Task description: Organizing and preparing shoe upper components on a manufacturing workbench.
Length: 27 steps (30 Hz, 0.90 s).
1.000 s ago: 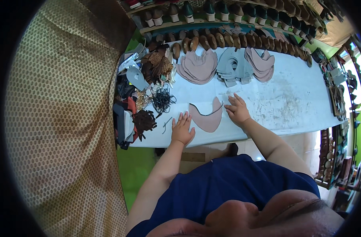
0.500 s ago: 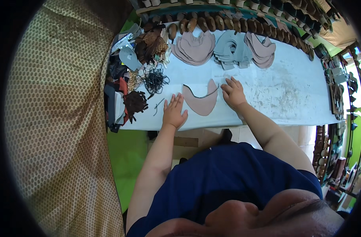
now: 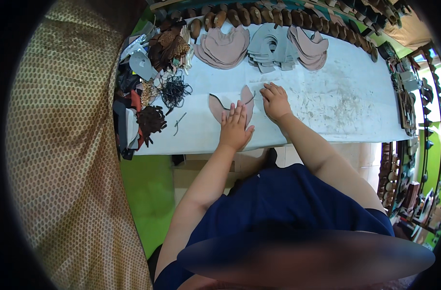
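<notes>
The back of the counter (image 3: 336,111) is lined with brown shoe lasts (image 3: 255,16), with layered grey cut-outs (image 3: 264,48) set before them; black cord (image 3: 174,92) is heaped at the left. A curved pink cut-out (image 3: 217,105), dark-edged, is laid near the front, its middle covered by the left hand (image 3: 235,129), whose fingers are spread slightly. The right hand (image 3: 276,104) is placed just beside it, fingers loosely bent, nothing seen held. Both hands are turned palm down
</notes>
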### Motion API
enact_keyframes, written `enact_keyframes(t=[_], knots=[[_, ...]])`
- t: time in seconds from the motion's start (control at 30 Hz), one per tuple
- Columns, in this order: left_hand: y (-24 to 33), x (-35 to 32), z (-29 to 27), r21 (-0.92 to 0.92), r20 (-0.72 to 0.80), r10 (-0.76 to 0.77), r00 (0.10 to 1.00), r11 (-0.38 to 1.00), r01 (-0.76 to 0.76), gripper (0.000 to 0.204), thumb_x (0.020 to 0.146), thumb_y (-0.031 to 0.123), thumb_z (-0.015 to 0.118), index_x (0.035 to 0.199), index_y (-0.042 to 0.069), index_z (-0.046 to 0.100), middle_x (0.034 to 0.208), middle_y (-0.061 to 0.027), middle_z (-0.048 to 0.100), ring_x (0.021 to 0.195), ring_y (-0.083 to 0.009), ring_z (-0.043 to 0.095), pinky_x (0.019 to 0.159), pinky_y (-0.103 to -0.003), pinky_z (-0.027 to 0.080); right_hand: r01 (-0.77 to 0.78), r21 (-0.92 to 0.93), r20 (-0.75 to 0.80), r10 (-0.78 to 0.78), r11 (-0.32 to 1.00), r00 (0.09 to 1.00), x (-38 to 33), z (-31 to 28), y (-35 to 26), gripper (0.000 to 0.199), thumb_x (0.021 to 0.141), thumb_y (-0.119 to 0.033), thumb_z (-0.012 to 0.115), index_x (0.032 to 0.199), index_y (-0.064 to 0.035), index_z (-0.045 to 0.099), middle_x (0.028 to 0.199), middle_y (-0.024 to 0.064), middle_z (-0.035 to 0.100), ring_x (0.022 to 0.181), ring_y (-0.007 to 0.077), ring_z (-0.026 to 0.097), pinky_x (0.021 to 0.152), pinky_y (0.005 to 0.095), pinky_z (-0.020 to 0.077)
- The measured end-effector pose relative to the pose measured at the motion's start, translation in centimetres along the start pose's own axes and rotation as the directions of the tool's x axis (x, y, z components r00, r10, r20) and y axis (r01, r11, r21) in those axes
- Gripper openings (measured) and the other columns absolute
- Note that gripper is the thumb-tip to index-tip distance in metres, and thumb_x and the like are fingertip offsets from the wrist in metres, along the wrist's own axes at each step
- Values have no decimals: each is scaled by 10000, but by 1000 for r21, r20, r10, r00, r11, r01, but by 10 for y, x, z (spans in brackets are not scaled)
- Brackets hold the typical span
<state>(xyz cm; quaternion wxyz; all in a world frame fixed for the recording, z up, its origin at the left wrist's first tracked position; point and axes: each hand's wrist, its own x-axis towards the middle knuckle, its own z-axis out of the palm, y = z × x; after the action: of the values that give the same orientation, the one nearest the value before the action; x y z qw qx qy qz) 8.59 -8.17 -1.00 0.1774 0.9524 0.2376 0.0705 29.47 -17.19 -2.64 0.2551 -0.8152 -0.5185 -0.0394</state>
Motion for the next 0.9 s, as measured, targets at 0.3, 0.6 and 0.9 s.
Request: enact_keyframes(t=[0.3, 0.6, 0.9], knots=[[2, -4, 0, 12, -37, 40, 999, 999, -40, 674, 860, 475, 670, 1442, 178, 509, 1647, -118, 239, 1507, -340, 242, 1191, -593, 146, 11, -16, -42, -12, 1000, 999, 0, 2, 1, 274, 858, -122, 629, 1132, -126, 650, 1329, 77, 599, 1307, 317, 501, 1099, 487, 367], [-2, -8, 13, 60, -248, 154, 956, 988, -144, 168, 846, 264, 713, 955, 138, 738, 1543, -130, 432, 1403, -340, 430, 1124, -594, 303, -25, -17, -25, 24, 1000, 999, 0, 0, -1, 295, 862, -136, 612, 1155, -131, 649, 1334, 63, 597, 1320, 301, 490, 1119, 479, 350], [-15, -22, -2, 19, -316, 258, 913, 964, -265, 134, 770, 117, 703, 888, 58, 682, 1474, -177, 504, 1307, -357, 534, 1046, -535, 428, -68, -31, 44, 69, 997, 997, 1, 1, -6, 297, 898, -179, 585, 1189, -144, 633, 1385, 52, 565, 1371, 264, 445, 1166, 472, 302]])
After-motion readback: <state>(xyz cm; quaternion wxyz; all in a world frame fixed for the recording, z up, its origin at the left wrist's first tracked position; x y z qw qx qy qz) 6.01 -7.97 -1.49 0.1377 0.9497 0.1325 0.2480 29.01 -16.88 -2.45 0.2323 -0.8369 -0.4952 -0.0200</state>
